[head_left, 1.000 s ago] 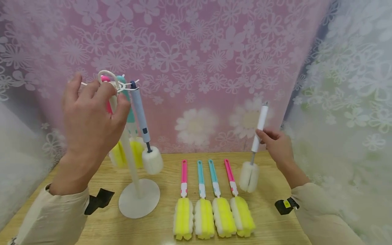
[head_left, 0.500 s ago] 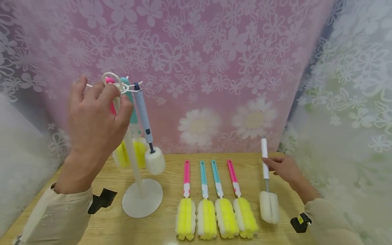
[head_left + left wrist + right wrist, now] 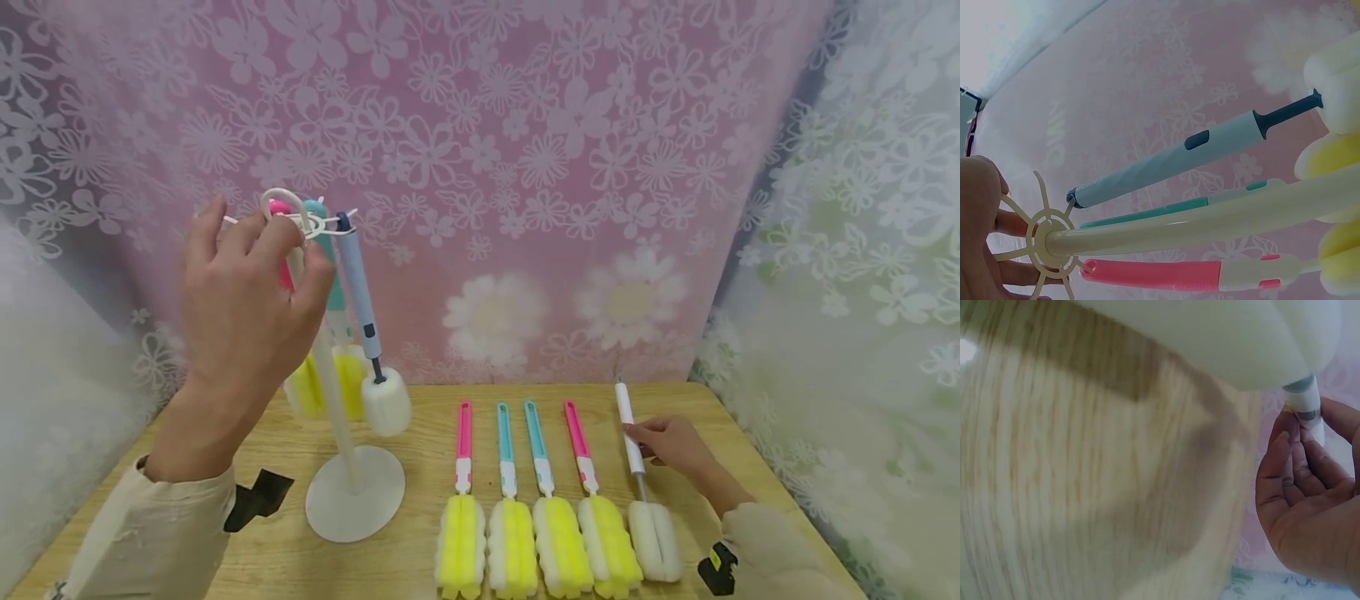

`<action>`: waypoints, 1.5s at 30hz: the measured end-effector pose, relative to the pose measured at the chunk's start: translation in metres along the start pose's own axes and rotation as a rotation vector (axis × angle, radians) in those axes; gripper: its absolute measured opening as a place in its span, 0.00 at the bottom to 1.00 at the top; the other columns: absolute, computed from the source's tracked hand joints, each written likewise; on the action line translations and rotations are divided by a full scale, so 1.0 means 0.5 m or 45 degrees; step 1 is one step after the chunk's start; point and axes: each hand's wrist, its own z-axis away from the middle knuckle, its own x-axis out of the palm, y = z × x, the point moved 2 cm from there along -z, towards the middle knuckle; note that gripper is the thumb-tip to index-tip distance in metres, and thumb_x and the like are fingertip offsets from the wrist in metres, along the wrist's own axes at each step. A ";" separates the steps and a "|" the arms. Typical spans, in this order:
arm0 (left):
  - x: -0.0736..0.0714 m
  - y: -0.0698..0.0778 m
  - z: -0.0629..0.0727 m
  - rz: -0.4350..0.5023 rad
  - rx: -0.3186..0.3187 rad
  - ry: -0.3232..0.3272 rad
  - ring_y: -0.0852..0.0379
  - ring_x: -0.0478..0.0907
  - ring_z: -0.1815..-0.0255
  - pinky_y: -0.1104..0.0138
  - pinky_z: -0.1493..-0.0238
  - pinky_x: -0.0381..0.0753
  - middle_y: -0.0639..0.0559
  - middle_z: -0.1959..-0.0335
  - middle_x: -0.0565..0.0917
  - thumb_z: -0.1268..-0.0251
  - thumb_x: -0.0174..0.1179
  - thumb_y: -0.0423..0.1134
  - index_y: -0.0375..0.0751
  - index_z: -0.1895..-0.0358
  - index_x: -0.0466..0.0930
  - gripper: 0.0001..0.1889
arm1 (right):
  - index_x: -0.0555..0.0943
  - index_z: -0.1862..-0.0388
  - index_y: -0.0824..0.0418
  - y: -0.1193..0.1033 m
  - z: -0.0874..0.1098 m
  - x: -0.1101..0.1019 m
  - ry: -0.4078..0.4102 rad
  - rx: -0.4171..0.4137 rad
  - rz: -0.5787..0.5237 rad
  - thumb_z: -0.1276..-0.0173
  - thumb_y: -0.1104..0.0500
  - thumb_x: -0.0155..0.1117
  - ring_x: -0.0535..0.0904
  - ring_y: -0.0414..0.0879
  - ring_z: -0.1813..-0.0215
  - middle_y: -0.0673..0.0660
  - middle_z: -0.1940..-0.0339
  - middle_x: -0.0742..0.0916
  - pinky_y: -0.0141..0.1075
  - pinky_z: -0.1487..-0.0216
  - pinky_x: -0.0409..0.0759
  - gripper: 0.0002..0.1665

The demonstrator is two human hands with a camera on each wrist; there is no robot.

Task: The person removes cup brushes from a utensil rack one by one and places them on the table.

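My left hand (image 3: pixel 251 308) holds the top of a white hanging stand (image 3: pixel 356 512), its fingers about the ring of hooks (image 3: pixel 1040 242). From those hooks hang a blue-handled sponge brush (image 3: pixel 360 287), a teal-handled one (image 3: pixel 1172 209) and a pink-handled one (image 3: pixel 1154 274). At the right, my right hand (image 3: pixel 678 454) pinches the white handle of a sponge brush (image 3: pixel 655 542) between thumb and fingers. Its white sponge head points toward me, low over the table, right beside the row of yellow brushes. In the right wrist view that sponge (image 3: pixel 1222 340) hides most of the handle.
Several yellow-and-white sponge brushes with pink or teal handles, such as the leftmost brush (image 3: pixel 461 542), lie side by side on the wooden table (image 3: pixel 420 467). A flowered pink curtain (image 3: pixel 480 167) hangs behind, and a pale one (image 3: pixel 862 292) stands at the right.
My right hand has brought the white-handled brush down toward the table, first out to the right, then back left beside the row. My left hand keeps its hold on the stand.
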 end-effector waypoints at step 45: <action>0.003 -0.001 0.004 -0.017 -0.030 -0.023 0.33 0.70 0.43 0.55 0.29 0.46 0.30 0.55 0.80 0.36 0.40 0.47 0.31 0.62 0.78 0.22 | 0.79 0.56 0.76 0.033 -0.009 0.032 -0.148 0.062 0.042 0.28 0.48 0.54 0.82 0.47 0.67 0.55 0.70 0.85 0.40 0.63 0.82 0.28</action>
